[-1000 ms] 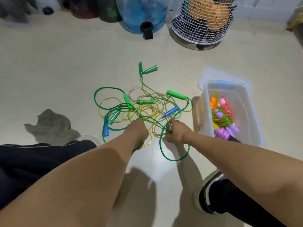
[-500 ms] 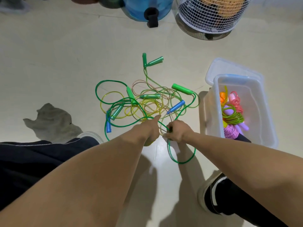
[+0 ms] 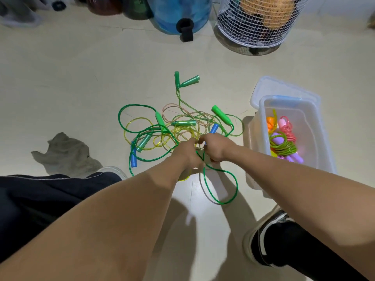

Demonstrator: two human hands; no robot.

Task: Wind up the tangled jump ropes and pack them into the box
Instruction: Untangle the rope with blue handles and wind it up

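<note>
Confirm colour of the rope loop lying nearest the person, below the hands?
Dark translucent green loop, clearest in the head view, on the pale floor.

I see bright overhead light glaring off the floor (image 3: pixel 194 191) at lower centre; soft arm shadows, wide-angle bending at edges.

- Six green jump-rope handles (image 3: pixel 221 114) in the tangle left of the clear plastic box (image 3: pixel 322 151)
- Two blue handles (image 3: pixel 134 161) there too
- One box lid (image 3: pixel 263 86), beneath the box
- Two hands (image 3: pixel 216 148) beside it
</note>
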